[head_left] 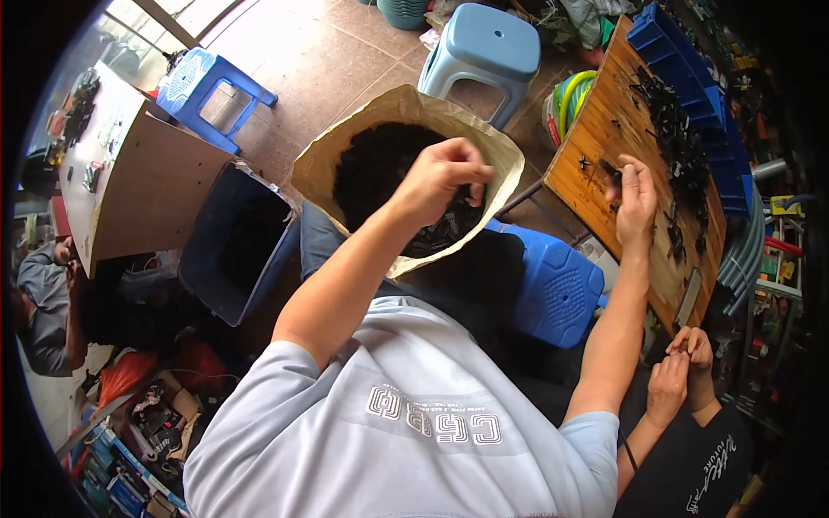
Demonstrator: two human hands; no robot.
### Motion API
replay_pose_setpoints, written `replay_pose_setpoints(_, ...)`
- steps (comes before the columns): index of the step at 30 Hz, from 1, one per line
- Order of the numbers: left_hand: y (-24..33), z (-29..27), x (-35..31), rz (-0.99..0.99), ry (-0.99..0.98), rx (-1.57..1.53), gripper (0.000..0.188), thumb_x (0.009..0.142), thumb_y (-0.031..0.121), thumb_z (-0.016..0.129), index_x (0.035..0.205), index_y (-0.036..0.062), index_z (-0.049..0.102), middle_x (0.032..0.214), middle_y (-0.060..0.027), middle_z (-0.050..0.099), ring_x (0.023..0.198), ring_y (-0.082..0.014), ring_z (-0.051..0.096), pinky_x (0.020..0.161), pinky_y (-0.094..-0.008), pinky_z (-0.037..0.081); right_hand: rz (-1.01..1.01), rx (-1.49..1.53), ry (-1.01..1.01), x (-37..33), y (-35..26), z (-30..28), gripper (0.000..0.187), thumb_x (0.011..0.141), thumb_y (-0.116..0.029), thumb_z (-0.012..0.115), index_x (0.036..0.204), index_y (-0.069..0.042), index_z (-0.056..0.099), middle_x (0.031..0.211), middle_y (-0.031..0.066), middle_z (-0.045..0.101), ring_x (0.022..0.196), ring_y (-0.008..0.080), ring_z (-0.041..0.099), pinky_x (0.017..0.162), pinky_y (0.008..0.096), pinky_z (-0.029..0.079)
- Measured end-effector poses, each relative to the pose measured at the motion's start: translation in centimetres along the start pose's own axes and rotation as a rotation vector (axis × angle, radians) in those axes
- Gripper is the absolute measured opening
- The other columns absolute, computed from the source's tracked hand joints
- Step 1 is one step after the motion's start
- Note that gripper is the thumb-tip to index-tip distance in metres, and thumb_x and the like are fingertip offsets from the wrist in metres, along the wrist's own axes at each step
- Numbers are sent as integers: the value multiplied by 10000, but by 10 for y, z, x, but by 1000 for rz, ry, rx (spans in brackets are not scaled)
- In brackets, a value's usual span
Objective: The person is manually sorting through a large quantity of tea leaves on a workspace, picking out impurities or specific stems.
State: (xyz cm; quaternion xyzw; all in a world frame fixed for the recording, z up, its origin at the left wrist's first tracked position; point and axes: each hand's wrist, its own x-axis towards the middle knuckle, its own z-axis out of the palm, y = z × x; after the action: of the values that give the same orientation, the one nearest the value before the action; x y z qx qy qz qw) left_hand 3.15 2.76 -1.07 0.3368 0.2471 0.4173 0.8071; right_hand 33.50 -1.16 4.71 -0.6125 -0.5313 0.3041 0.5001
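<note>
Pale grey shirt (380,432) cloth on the wearer's chest is nearest, with bare forearms reaching out of its sleeves. The left hand (442,177) is over the mouth of a tan sack (324,154), fingers curled inward; I cannot tell whether they pinch anything. The right hand (635,198) is over a wooden table (580,142), its fingers bent beside a blurred dark bit, and whether it grips that bit cannot be told.

Black pieces (367,177) lie heaped in the open sack, just in front of the wearer. More dark pieces (686,164) are strewn on the table, thickest toward the blue bins (734,164) at its far side. A blue stool (557,289) is between the sack and the right forearm. Beyond that forearm, a co-worker in a black shirt (721,457) has both hands (678,371) close together.

Past the sack, a light blue stool (492,41) stands on the tiled floor (337,52). To the left are a dark blue tub (211,268), a pale table (160,181) and another person (43,285).
</note>
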Motion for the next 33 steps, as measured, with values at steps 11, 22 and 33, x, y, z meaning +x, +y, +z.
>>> replay_pose_setpoints(11,15,52,-26,698,-71,1116,195,812,103,682,963,-2,616,829,-165,635,730,-339,625,633,-373,503,289,324,-91,-58,-58,109,177,988,-248,498,886,-103,507,738,-41,495,541,17,410,441,166,309)
replay_pose_setpoints(22,6,43,-37,598,30,924,63,863,43,623,871,-19,612,752,-138,614,680,-239,653,600,-322,494,64,413,-231,-79,-39,115,195,923,-69,548,1084,31,589,854,54,620,709,91,561,675,225,468)
replay_pose_setpoints(33,1,44,-34,47,-21,189,195,956,164,568,1031,-14,587,800,-13,597,639,-66,502,560,-203,401,126,502,-216,-81,-43,106,168,905,-57,550,1049,21,585,862,65,636,676,86,548,606,200,441)
